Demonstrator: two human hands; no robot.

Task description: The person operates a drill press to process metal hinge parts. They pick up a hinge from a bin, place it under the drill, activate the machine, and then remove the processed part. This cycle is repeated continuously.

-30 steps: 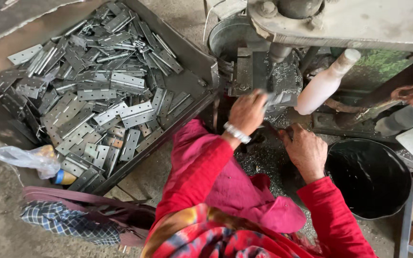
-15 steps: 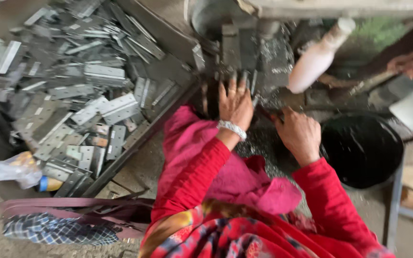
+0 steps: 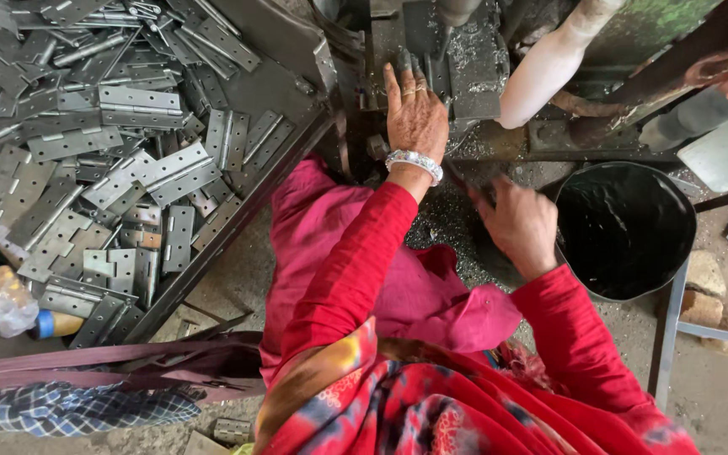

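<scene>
Resting flat with fingers extended, the left hand presses the machine block, holding nothing, while the right hand, grip indiscernible, lies nearer the black bucket.

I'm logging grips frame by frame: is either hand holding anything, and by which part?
Left hand lies flat, fingers spread, on the machine's metal bed, gripping nothing. Right hand is curled over metal shavings; any hold cannot be told.
</scene>
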